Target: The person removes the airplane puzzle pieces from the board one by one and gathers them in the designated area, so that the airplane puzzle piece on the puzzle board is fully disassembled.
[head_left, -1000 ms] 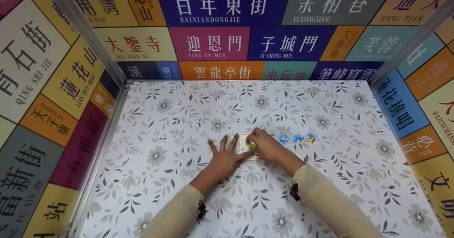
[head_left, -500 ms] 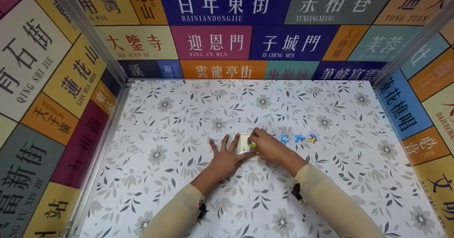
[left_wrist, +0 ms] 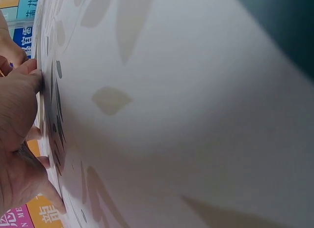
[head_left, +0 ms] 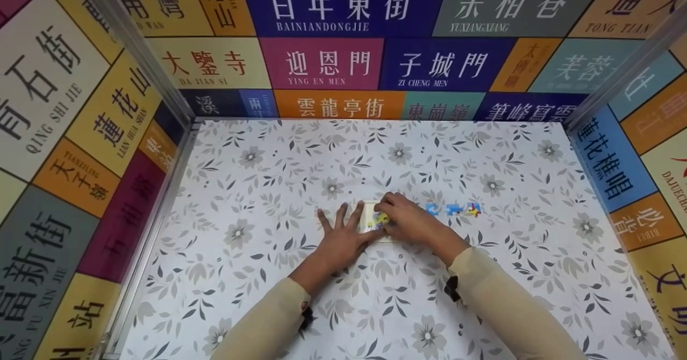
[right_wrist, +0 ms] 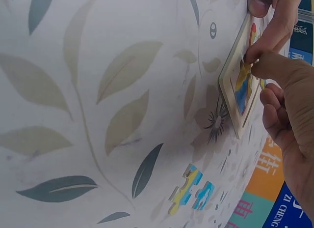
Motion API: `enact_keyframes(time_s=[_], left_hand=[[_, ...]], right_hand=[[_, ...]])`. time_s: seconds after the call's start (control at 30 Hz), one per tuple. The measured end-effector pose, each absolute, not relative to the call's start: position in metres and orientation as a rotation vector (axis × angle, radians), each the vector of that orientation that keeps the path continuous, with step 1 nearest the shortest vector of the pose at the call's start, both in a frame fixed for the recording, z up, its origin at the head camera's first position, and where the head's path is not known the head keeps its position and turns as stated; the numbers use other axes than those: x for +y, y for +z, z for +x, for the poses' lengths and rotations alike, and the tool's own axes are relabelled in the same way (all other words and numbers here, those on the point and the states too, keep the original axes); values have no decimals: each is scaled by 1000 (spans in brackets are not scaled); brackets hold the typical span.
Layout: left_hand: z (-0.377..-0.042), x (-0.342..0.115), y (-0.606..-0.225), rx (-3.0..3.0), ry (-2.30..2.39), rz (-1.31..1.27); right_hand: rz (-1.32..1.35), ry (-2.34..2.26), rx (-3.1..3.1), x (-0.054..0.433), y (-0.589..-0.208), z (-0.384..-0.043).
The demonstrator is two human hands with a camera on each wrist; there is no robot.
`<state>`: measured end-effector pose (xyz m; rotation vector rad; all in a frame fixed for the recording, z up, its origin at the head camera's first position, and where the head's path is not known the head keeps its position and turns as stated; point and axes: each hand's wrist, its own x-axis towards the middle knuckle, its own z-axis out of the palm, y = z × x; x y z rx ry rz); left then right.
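A small pale wooden puzzle board [head_left: 369, 208] lies on the table, partly filled with yellow, green and blue pieces. My left hand [head_left: 341, 242] is spread flat at its left side, with the thumb reaching across the lower part of the board. Over the board's right half, my right hand [head_left: 410, 220] pinches a yellow puzzle piece [right_wrist: 244, 75] between thumb and forefinger. In the right wrist view, that piece sits right at the pieces in the board's recess. My fingers hide much of the board. The left wrist view shows the left fingers [left_wrist: 55, 196] pressed on the tabletop.
Loose jigsaw pieces lie right of the board: a blue piece [head_left: 432, 208], another blue piece [head_left: 454, 209] and a blue, yellow and red piece [head_left: 473, 209]. The table [head_left: 268, 188] has a flowered cover. Panels with printed signs [head_left: 327, 62] stand around its back and sides.
My right hand has shifted very slightly over the board, its fingers still pinching. The left hand stays spread in place. The head view has drifted a little.
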<state>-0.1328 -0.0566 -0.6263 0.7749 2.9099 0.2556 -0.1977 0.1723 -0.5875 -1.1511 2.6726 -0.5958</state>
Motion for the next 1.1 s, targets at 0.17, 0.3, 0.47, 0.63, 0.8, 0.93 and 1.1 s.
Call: enact_keyframes(time_s=[0.17,0.3,0.47,0.63,0.8,0.93,1.1], left_hand=[[-134,-55,-627,2908,234,780],[-133,-55,-626,2893,232,770],[-133,-54,-624,2896,239,755],[-133,-55,-624,2910,255,754],[-133,-56,-628,2901,306,769],[-133,-59,-627,2840,375,770],[-133,-64,-625,2789,434,789]], right_hand=[[-1139,-615,2682,175,-585,-199],[-1118,-662,2682,178,-583,-200],[-1091,-745,2662,184,-581,-200],[-1070,-808,2640,197,-579,-196],[-1071,-810,2655,215,-579,-189],[-1086,-839,2664,231,-577,-183],[-1060,-859,2683,251,-575,-178]])
